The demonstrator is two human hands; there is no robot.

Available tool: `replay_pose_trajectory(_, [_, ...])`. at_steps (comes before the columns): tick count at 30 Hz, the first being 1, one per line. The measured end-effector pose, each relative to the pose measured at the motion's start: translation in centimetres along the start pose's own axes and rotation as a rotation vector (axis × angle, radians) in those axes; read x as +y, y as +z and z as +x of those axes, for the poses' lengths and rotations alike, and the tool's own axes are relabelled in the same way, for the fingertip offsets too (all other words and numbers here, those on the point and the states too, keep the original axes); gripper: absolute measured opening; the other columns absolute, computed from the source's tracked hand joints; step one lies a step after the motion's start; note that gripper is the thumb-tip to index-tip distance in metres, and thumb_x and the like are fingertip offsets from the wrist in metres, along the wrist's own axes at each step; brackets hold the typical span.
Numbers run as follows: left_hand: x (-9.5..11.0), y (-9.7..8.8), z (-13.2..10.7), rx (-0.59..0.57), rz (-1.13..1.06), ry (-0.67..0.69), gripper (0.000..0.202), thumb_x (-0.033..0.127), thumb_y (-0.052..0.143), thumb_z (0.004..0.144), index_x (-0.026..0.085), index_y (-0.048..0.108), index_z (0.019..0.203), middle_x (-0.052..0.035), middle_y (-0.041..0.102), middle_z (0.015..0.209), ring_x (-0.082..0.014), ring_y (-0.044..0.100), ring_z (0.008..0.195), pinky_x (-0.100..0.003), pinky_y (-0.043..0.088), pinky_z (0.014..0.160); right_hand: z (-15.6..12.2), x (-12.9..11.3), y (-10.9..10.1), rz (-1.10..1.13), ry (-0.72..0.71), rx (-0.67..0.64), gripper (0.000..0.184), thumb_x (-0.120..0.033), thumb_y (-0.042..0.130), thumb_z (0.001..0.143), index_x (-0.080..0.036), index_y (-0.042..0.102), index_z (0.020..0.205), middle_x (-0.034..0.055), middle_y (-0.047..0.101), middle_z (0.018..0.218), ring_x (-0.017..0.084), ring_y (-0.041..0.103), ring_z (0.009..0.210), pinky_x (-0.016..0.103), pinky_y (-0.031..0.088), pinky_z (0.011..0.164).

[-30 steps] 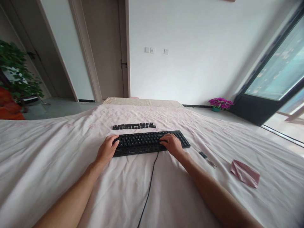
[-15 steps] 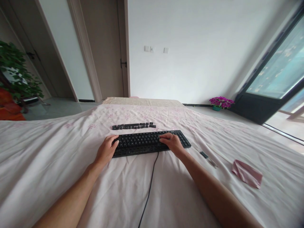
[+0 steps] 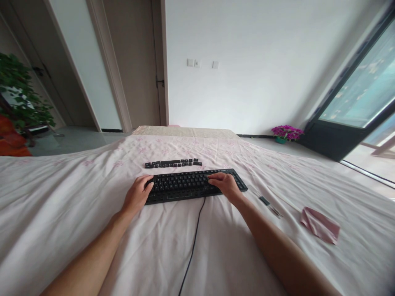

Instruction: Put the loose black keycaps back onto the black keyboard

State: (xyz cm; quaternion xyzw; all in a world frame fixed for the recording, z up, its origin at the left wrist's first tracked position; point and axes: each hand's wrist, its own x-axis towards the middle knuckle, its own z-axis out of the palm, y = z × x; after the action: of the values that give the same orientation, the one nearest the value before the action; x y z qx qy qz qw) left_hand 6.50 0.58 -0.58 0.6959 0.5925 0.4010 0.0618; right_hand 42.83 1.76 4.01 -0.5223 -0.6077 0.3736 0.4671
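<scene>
A black keyboard lies on the bedsheet, its lower rows stripped of keycaps and showing the bare base. My left hand is closed round its left end, thumb on top. Over the right part of the main keys, my right hand has thumb and fingertips pinched together at the keys. What sits between those fingertips is too small to make out. Just beyond the keyboard, several loose black keycaps are laid out in two rows, a long space bar among them.
A black cable runs from the keyboard toward me. To the right lie a thin metal tool with a dark middle and a folded pink cloth. The wrinkled bedsheet spreads all around. Purple flowers stand by the wall.
My right fingertips have shifted very slightly to the right over the keys. My left hand keeps its hold, and the loose keycaps lie as before.
</scene>
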Motion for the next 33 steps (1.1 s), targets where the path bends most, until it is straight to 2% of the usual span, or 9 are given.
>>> replay_pose_trajectory(5, [0.3,-0.1,0.0,0.005,-0.010,-0.002,0.036,0.037,0.044,0.089,0.021,0.062,0.115,-0.0072,0.061,0.123,-0.0230,0.055,0.119,-0.040,0.040,0.107,0.5,0.9,-0.6,-0.518,-0.211,-0.007,0.015,-0.029,0.070,0.073,-0.026,0.078,0.086,0.0026,0.071,0.091,0.020,0.063,0.086,0.033,0.047,0.082])
replay_pose_trajectory(8, [0.3,-0.2,0.0,0.004,-0.009,-0.002,0.035,0.037,0.044,0.089,0.021,0.063,0.115,-0.0069,0.062,0.122,-0.0233,0.055,0.118,-0.040,0.040,0.107,0.5,0.9,-0.6,-0.628,-0.252,-0.020,0.015,-0.026,0.070,0.074,-0.028,0.077,0.087,0.0020,0.071,0.090,0.021,0.061,0.091,0.034,0.046,0.085])
replay_pose_trajectory(11, [0.3,-0.2,0.0,-0.001,-0.003,-0.001,0.036,0.037,0.044,0.090,0.020,0.062,0.116,-0.0077,0.061,0.123,-0.0233,0.054,0.119,-0.040,0.041,0.107,0.4,0.7,-0.2,-0.614,-0.256,-0.010,0.014,-0.025,0.071,0.073,-0.028,0.078,0.085,0.0024,0.071,0.090,0.022,0.060,0.093,0.035,0.045,0.086])
replay_pose_trajectory(13, [0.2,-0.1,0.0,-0.005,-0.002,-0.002,0.037,0.037,0.043,0.090,0.019,0.062,0.116,-0.0083,0.060,0.124,-0.0234,0.054,0.119,-0.040,0.041,0.106,0.2,0.4,0.2,-0.470,-0.200,-0.012,0.014,-0.028,0.071,0.071,-0.025,0.078,0.084,0.0031,0.071,0.088,0.022,0.061,0.089,0.035,0.045,0.083])
replay_pose_trajectory(18, [0.0,0.1,0.0,0.004,-0.004,0.005,0.036,0.037,0.044,0.089,0.020,0.062,0.116,-0.0084,0.060,0.123,-0.0235,0.055,0.118,-0.040,0.040,0.107,-0.9,-1.4,1.8,0.127,0.055,-0.048,0.028,-0.037,0.079,0.060,-0.019,0.076,0.082,0.0014,0.069,0.070,0.016,0.058,0.065,0.031,0.044,0.067])
replay_pose_trajectory(23, [0.9,-0.3,0.0,0.060,0.015,0.034,0.034,0.034,0.045,0.090,0.020,0.062,0.116,-0.0092,0.060,0.122,-0.0244,0.055,0.118,-0.042,0.041,0.107,-2.9,-3.9,3.6,0.460,0.194,-0.089,0.031,-0.034,0.086,0.054,-0.018,0.073,0.076,-0.0020,0.062,0.062,0.010,0.048,0.056,0.024,0.034,0.054])
replay_pose_trajectory(27, [4.5,-1.6,-0.9,0.202,-0.014,0.159,0.030,0.033,0.049,0.091,0.025,0.063,0.117,-0.0069,0.056,0.130,-0.0240,0.050,0.124,-0.042,0.037,0.111,-4.7,-5.1,5.2,0.904,0.445,-0.289,0.036,-0.032,0.090,0.052,-0.019,0.064,0.074,-0.0027,0.061,0.073,0.006,0.046,0.056,0.020,0.027,0.049])
replay_pose_trajectory(30, [8.2,-2.3,-2.0,0.170,-0.139,0.243,0.031,0.036,0.057,0.088,0.029,0.064,0.117,-0.0053,0.055,0.132,-0.0253,0.051,0.123,-0.045,0.042,0.107,-6.3,-5.2,6.5,1.064,0.574,-0.399,0.039,-0.027,0.090,0.055,-0.020,0.062,0.081,-0.0039,0.060,0.076,0.006,0.047,0.060,0.018,0.026,0.049])
replay_pose_trajectory(33, [11.2,-2.4,-3.0,0.065,-0.273,0.352,0.033,0.035,0.062,0.085,0.032,0.064,0.118,-0.0052,0.056,0.130,-0.0245,0.054,0.120,-0.043,0.046,0.103,-7.4,-5.0,7.5,1.100,0.590,-0.456,0.041,-0.025,0.090,0.055,-0.021,0.062,0.084,-0.0042,0.060,0.078,0.006,0.047,0.062,0.018,0.026,0.050])
